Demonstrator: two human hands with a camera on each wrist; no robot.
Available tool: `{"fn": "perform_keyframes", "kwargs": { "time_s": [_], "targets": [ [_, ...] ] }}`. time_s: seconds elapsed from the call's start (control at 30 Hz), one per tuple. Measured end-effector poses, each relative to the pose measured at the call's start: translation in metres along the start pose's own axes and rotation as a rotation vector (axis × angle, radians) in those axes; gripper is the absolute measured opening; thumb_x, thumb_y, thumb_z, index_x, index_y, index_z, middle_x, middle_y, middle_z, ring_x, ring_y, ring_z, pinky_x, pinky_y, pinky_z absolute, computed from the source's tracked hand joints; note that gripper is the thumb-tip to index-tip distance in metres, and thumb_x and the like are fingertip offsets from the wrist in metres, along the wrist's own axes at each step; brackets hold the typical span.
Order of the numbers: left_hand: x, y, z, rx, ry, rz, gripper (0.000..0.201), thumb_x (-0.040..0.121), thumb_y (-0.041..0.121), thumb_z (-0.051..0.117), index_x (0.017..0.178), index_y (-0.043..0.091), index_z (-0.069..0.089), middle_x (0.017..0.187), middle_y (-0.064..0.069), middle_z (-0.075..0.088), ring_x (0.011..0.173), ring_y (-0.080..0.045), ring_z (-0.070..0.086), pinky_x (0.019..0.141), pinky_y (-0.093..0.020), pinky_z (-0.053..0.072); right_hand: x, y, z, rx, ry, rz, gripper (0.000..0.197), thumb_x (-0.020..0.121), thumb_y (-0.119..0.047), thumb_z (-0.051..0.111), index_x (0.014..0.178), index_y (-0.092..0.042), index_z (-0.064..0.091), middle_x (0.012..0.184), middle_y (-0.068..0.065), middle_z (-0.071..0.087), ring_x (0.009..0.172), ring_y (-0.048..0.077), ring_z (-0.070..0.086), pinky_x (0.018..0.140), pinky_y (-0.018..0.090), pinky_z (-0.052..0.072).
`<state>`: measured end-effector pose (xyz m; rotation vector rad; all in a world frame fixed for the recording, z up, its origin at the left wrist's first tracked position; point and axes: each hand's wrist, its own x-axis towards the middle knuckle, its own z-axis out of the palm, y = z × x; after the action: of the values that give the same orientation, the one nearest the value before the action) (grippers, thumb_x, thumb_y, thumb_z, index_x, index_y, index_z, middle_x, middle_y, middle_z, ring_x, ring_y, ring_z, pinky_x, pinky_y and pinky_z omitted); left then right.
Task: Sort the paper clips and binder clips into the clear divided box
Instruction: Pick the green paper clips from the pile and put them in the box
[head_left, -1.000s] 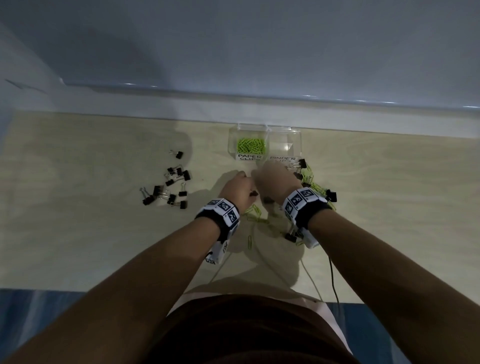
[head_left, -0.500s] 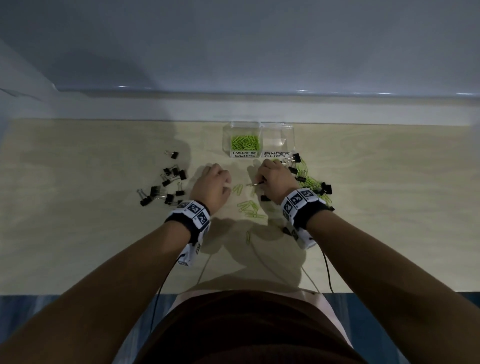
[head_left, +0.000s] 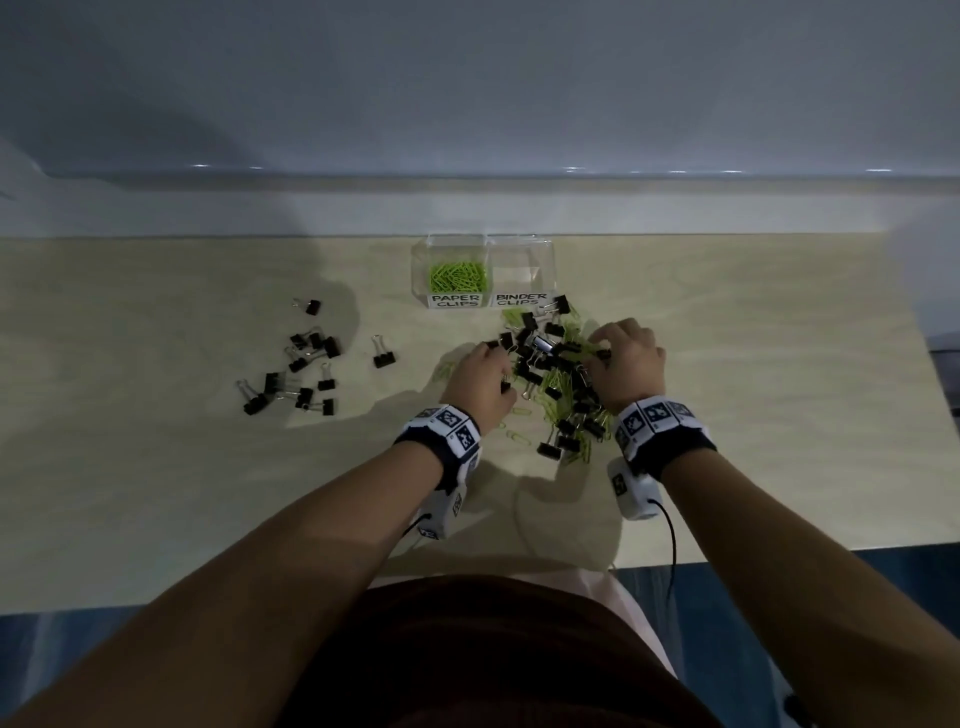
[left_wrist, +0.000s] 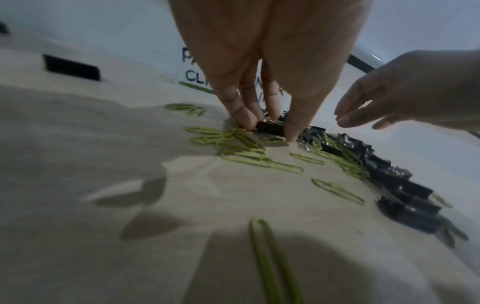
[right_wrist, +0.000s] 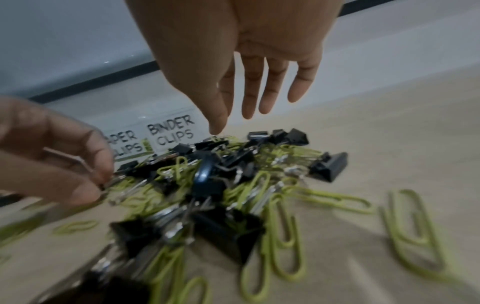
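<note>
A mixed pile (head_left: 556, 379) of black binder clips and green paper clips lies in front of the clear divided box (head_left: 549, 260). The box's left compartment, labelled PAPER CLIPS, holds green paper clips (head_left: 458, 276). No clips show in the right one, labelled BINDER CLIPS. My left hand (head_left: 493, 376) is at the pile's left edge, and in the left wrist view the left hand (left_wrist: 267, 127) pinches a black binder clip (left_wrist: 271, 129) on the table. My right hand (head_left: 605, 351) hovers over the pile's right side. The right wrist view shows this right hand (right_wrist: 231, 121) holding nothing, fingers straight.
A separate group of several binder clips (head_left: 301, 374) lies on the wooden table (head_left: 156, 493) to the left, with a lone binder clip (head_left: 383, 358) between it and my left hand. Loose paper clips (left_wrist: 259, 160) are scattered near the pile. A wall runs behind the box.
My right hand has moved right off the pile, uncovering it, and its fingers have straightened. My left hand returned from the left to the pile. A lone binder clip now lies where it was.
</note>
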<state>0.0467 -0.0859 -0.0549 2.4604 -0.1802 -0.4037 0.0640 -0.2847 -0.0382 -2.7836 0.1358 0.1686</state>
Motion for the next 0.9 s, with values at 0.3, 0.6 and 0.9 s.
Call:
{"fn": "perform_keyframes", "kwargs": {
  "time_s": [0.3, 0.6, 0.9],
  "targets": [
    [-0.004, -0.053, -0.053, 0.004, 0.130, -0.017, 0.027, 0.075, 0.008, 0.063, 0.101, 0.009, 0.053, 0.108, -0.008, 0.047, 0.092, -0.022, 0.053, 0.076, -0.027, 0.043, -0.005, -0.055, 0.022, -0.177, -0.236, -0.259, 0.037, 0.078, -0.036, 0.064, 0.112, -0.021, 0.059, 0.118, 0.006, 0.046, 0.113, 0.031, 0.039, 0.099, 0.052, 0.031],
    [0.017, -0.030, -0.042, 0.295, -0.030, 0.147, 0.046, 0.085, 0.003, 0.051, 0.130, 0.013, 0.049, 0.129, -0.007, 0.046, 0.118, -0.029, 0.038, 0.101, -0.040, 0.036, 0.000, -0.056, 0.024, -0.196, -0.236, -0.300, 0.021, 0.086, -0.027, 0.059, 0.104, -0.020, 0.066, 0.114, 0.006, 0.047, 0.111, 0.031, 0.039, 0.094, 0.051, 0.036],
    [0.035, -0.036, -0.033, 0.359, -0.133, 0.239, 0.027, 0.091, 0.008, 0.055, 0.118, 0.007, 0.055, 0.119, -0.011, 0.054, 0.110, -0.029, 0.047, 0.092, -0.037, 0.039, 0.012, -0.011, 0.000, 0.186, -0.068, -0.088, 0.017, 0.084, -0.032, 0.064, 0.088, -0.016, 0.066, 0.099, 0.005, 0.057, 0.097, 0.028, 0.051, 0.084, 0.047, 0.045]
  ]
}}
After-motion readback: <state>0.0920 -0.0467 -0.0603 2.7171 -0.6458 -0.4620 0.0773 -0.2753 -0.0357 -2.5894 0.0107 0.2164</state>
